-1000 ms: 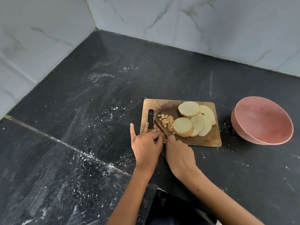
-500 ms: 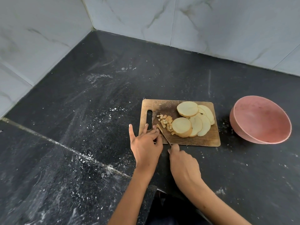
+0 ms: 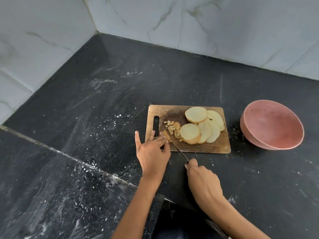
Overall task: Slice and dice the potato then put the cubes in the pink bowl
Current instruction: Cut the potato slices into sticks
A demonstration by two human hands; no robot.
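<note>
Dark counter point(image 3: 224, 178): knife point(image 3: 178, 150) points up-left from right hand point(image 3: 203, 181).

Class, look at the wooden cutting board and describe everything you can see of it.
The cutting board is a rectangular brown wooden slab with rounded corners and a slot handle at its left end. It lies flat on the dark counter, left of the pink bowl. It carries overlapping potato slices and small cubes. The left hand rests fingers on its near-left corner; the knife blade crosses its near edge.
</note>
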